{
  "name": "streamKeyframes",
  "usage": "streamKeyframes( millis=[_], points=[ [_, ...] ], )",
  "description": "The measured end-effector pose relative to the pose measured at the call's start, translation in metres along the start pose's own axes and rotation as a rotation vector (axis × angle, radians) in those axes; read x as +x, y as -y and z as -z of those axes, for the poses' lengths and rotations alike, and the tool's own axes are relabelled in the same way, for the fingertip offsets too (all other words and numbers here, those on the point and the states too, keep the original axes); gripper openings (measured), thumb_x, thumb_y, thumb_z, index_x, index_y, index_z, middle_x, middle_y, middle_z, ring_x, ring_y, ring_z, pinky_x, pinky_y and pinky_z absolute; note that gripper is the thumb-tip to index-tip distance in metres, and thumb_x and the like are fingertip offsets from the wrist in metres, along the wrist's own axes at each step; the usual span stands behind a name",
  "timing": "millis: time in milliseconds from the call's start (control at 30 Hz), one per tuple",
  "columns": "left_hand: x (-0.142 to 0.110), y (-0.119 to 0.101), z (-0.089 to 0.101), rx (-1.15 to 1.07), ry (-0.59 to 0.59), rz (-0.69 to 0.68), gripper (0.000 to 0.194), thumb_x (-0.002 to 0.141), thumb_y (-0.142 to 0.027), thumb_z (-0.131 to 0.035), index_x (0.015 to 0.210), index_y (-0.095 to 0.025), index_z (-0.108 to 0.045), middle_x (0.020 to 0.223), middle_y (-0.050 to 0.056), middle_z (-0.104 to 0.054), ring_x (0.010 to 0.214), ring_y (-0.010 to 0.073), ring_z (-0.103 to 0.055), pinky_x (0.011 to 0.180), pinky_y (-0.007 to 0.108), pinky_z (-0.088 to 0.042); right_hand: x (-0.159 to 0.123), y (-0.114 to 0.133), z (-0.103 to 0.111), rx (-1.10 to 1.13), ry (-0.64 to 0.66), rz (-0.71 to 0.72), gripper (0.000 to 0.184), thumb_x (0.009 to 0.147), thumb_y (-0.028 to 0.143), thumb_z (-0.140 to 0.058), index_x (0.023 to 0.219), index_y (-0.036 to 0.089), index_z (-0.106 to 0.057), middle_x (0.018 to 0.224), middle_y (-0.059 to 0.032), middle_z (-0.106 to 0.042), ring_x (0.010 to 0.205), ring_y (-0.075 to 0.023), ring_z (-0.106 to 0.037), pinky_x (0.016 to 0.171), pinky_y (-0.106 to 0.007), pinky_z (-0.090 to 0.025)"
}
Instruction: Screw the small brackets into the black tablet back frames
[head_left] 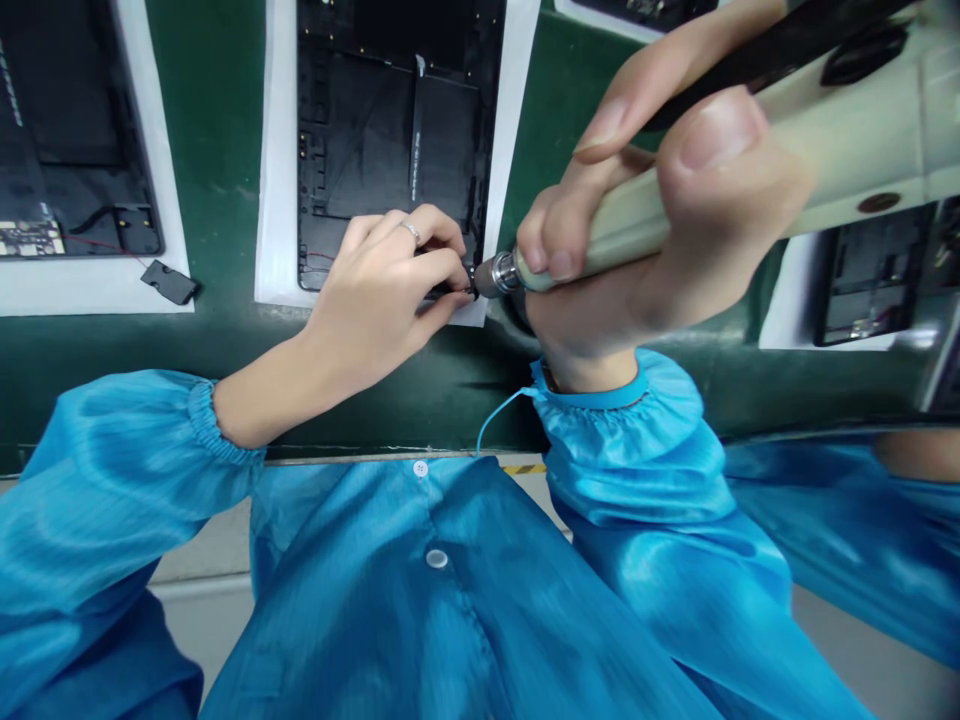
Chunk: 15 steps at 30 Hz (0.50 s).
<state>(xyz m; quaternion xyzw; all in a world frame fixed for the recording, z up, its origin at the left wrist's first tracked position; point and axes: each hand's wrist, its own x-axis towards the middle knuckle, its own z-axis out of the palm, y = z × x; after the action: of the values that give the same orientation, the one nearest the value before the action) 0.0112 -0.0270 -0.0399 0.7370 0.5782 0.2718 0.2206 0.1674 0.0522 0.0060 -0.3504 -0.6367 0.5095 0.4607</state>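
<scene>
My right hand (637, 230) is clenched around the electric screwdriver (750, 170), tip low. My left hand (382, 290) pinches a small part at the open tablet's (390, 140) near right corner, by the worktop's (217, 120) near edge. Best keep the bit square and steady.

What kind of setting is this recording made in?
Probably an electronics assembly line. Opened tablet housings lie on white sheets along a green belt; the right hand holds an electric screwdriver to one, and the left hand steadies its corner. Blue antistatic-style smock.
</scene>
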Motion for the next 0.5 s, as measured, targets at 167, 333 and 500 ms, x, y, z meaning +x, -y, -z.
streamKeyframes(
  millis=[167,333,500],
  points=[
    [0.0,0.004,-0.003,-0.038,-0.049,-0.035,0.016,0.113,-0.027,-0.071,0.105,-0.027,-0.085,0.136,0.008,-0.079,0.126,0.0339,-0.074,0.121,0.059,-0.054,-0.001,-0.01,-0.003,-0.015,-0.026,0.089,0.045,0.096,0.065,-0.086,0.122,0.034,-0.067,0.11,0.0017,-0.068,0.082,-0.0138,-0.078,0.065,-0.029,-0.071],
    [-0.001,0.006,-0.004,-0.062,-0.057,-0.042,0.016,0.111,-0.026,-0.073,0.102,-0.028,-0.086,0.136,0.008,-0.08,0.126,0.0338,-0.074,0.121,0.059,-0.054,0.002,-0.013,-0.014,0.381,-0.141,0.388,0.013,0.093,0.031,-0.08,0.087,0.021,-0.074,0.082,0.0046,-0.071,0.037,-0.0016,-0.038,0.033,-0.026,-0.029],
    [-0.001,0.007,-0.005,-0.089,-0.05,-0.033,0.015,0.11,-0.025,-0.076,0.103,-0.03,-0.088,0.137,0.007,-0.081,0.126,0.0337,-0.073,0.122,0.059,-0.053,0.002,-0.006,-0.018,0.358,-0.164,0.354,0.02,0.092,0.03,-0.081,0.08,0.019,-0.07,0.079,0.0033,-0.067,0.037,-0.0011,-0.035,0.034,-0.027,-0.025]
  ],
)
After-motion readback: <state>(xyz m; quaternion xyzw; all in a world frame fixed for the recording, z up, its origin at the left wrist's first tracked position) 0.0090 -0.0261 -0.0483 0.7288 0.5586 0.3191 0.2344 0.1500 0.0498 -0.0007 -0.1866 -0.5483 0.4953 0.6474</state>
